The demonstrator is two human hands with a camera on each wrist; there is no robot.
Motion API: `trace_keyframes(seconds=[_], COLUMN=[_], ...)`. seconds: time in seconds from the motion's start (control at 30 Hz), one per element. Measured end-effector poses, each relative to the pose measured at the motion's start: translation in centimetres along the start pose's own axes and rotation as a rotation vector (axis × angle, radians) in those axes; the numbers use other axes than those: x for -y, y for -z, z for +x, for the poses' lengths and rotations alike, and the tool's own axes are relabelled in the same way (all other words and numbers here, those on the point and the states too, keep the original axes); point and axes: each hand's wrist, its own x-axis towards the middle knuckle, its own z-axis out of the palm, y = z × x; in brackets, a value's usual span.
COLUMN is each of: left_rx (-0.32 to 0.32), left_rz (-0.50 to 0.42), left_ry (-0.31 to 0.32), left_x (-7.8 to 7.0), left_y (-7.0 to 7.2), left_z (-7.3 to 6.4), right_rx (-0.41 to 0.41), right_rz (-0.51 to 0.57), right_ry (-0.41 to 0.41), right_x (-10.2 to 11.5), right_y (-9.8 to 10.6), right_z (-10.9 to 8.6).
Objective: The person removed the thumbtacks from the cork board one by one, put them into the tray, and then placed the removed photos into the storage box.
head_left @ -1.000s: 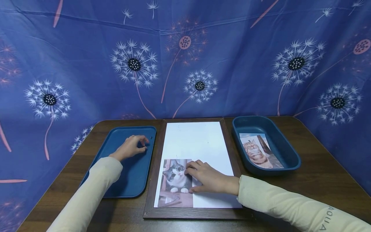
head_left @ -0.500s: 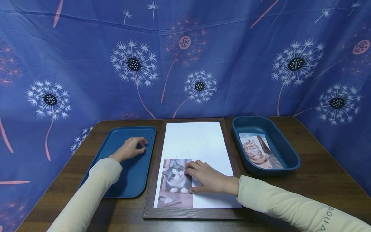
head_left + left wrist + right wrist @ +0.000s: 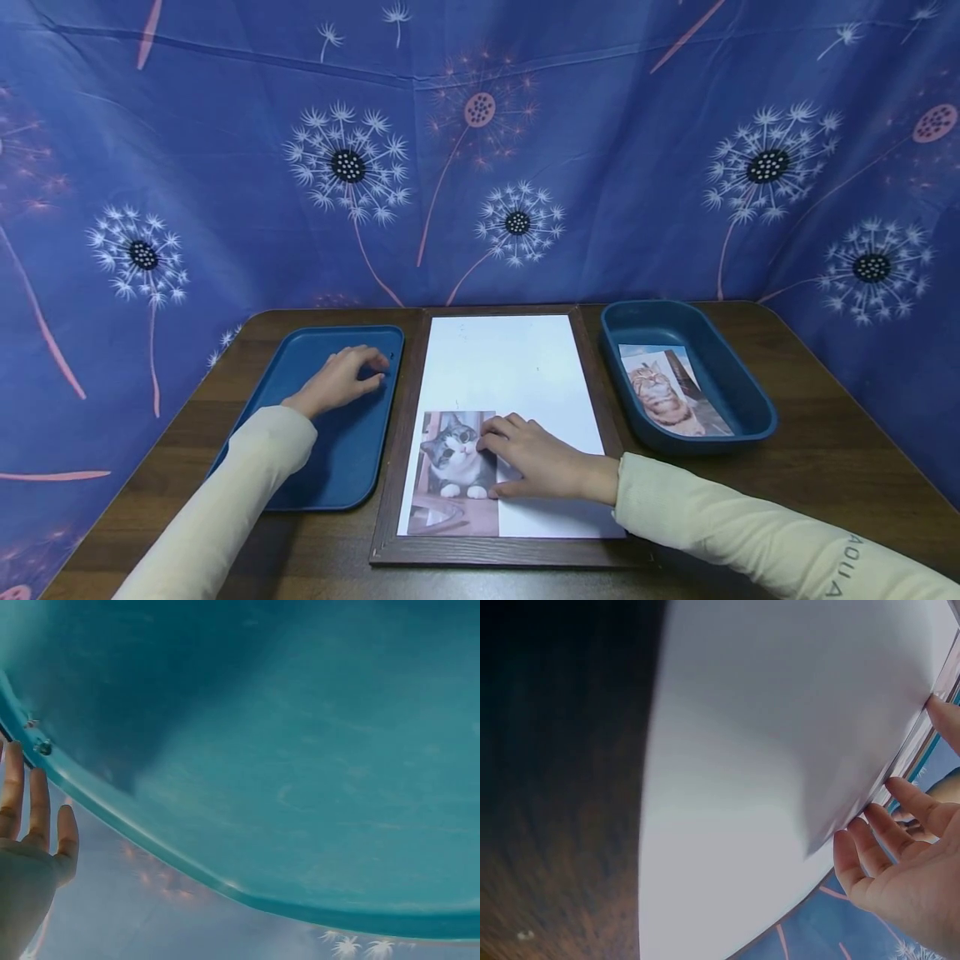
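Note:
My right hand [image 3: 536, 458] rests its fingertips along the right edge of a photo piece with a grey-and-white cat [image 3: 453, 475]. That piece lies flat in the lower left corner of a white board with a dark wood frame [image 3: 510, 552]. In the right wrist view, the fingertips [image 3: 845, 844] touch down near the piece's edge. Above the blue tray [image 3: 322, 487], my left hand [image 3: 337, 385] hovers with loosely bent fingers and nothing visible between them. A tiny dark mark [image 3: 43, 746] sits by the tray's rim, close to the left fingers.
At the right stands a deep blue bin [image 3: 750, 408] with photo pieces in it; the top one shows an orange cat [image 3: 663, 400]. Everything stands on a dark wooden table [image 3: 840, 467]. Behind it hangs a blue dandelion-print cloth [image 3: 600, 167].
My left hand has lifted slightly over the tray and its fingers have spread a little. The right hand and the cat photo piece stay put. The cloth at the left has shifted.

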Motion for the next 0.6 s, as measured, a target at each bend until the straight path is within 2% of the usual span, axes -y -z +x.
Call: trace_keyframes(seconds=[0.37,0.6], left_rx=[0.054,0.080], left_rz=[-0.019,-0.001], left_ry=[-0.070,-0.147], left_x=[-2.8,-4.4], left_y=[-0.2,-1.0], left_z=[0.6,0.6], right_rx=[-0.003,0.002], right_rz=[-0.004,0.006], right_ry=[-0.010,-0.016], right_x=[0.0,0.0], right_y=[0.0,0.0], right_z=[0.2,0.3])
